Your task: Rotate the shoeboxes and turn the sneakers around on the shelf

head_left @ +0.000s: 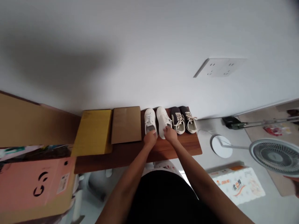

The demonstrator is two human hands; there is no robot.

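Observation:
A pair of white lace-up sneakers stands on a reddish-brown wooden shelf (184, 149), toes pointing away from me. My left hand (150, 138) grips the heel of the left white sneaker (149, 119). My right hand (170, 135) grips the heel of the right white sneaker (163, 117). Just beyond it, a pair of dark grey sneakers (183, 119) with cream laces stands side by side. The heel ends of both white sneakers are partly hidden by my hands.
A yellow folder (92, 132) and a brown kraft envelope (126, 124) lie on the shelf's left. A white wall socket panel (219, 67) sits above. A pink box (35, 186) and cardboard (30, 119) stand left; a fan (275, 155) and a printed package (238, 185) are on the floor right.

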